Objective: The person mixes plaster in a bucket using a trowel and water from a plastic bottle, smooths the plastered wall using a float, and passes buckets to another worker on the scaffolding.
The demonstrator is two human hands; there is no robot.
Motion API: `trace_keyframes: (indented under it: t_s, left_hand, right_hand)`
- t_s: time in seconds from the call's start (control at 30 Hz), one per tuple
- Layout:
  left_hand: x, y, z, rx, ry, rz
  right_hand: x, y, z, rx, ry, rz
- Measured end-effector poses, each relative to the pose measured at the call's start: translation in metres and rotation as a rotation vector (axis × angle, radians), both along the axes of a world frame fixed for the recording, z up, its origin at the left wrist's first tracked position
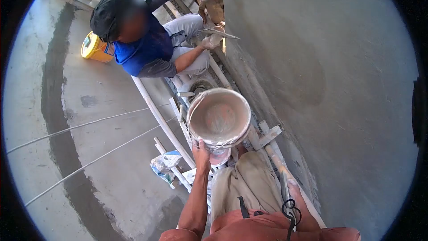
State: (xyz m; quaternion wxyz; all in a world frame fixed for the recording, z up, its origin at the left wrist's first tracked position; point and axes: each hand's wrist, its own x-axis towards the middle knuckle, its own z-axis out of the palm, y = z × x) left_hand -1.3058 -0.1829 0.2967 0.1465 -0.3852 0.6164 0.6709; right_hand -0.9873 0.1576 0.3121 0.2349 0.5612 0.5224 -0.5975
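My left hand (201,155) grips the near-left rim of a bucket (219,117). The bucket is tilted so its inside shows, with only a pale, reddish-stained coating on walls and bottom. Its thin wire handle hangs on the left side. Low on the right, beside my leg, my right hand (294,189) is closed around a flat grey tool (284,186) seen edge-on. Below the held bucket, part of another pinkish container (220,156) shows. Just beyond it stands a bucket of grey mix (201,85).
A co-worker (147,44) in blue sits ahead, holding a trowel (220,33), one hand near the plastered wall (321,85). Bamboo poles (162,122) form the scaffold. A yellow bucket (97,48), a plastic bag (166,166) and two ropes (84,126) lie left.
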Motion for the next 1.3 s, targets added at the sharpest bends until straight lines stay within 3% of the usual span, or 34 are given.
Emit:
trace_keyframes:
  t_s: [0.13, 0.2, 0.37, 0.4, 0.57, 0.77, 1.03, 1.1, 1.2, 1.3]
  left_hand:
    - [-0.047, 0.022, 0.044, 0.158, 0.064, 0.055]
    - [-0.069, 0.026, 0.036, 0.16, 0.202, 0.059]
    - [-0.121, 0.032, 0.059, 0.221, 0.24, 0.048]
    - [-0.133, 0.037, 0.069, 0.241, 0.283, 0.091]
    - [-0.193, 0.058, 0.109, 0.271, 0.451, 0.211]
    - [-0.275, 0.058, 0.1, 0.376, 0.623, 0.115]
    - [-0.376, 0.061, 0.061, 0.369, 0.593, 0.216]
    - [-0.392, 0.065, 0.06, 0.38, 0.62, 0.197]
    - [-0.403, 0.08, 0.075, 0.31, 0.647, 0.187]
    - [-0.417, 0.083, 0.075, 0.364, 0.628, 0.229]
  right_hand:
    - [0.006, 0.002, 0.011, 0.052, -0.102, 0.156]
    - [0.007, 0.001, 0.01, 0.037, -0.139, 0.166]
    - [-0.052, -0.022, 0.071, -0.008, -0.189, -0.055]
    - [-0.031, -0.018, 0.053, 0.034, -0.154, 0.083]
    - [0.016, -0.009, 0.021, 0.004, -0.145, 0.062]
    - [-0.012, -0.018, 0.036, 0.013, -0.142, 0.043]
    - [0.016, -0.024, 0.013, 0.006, -0.089, -0.117]
    - [-0.004, -0.013, 0.028, 0.021, -0.095, 0.087]
    - [-0.037, -0.012, 0.061, 0.017, -0.135, 0.149]
    - [-0.011, -0.011, 0.063, 0.032, -0.114, 0.161]
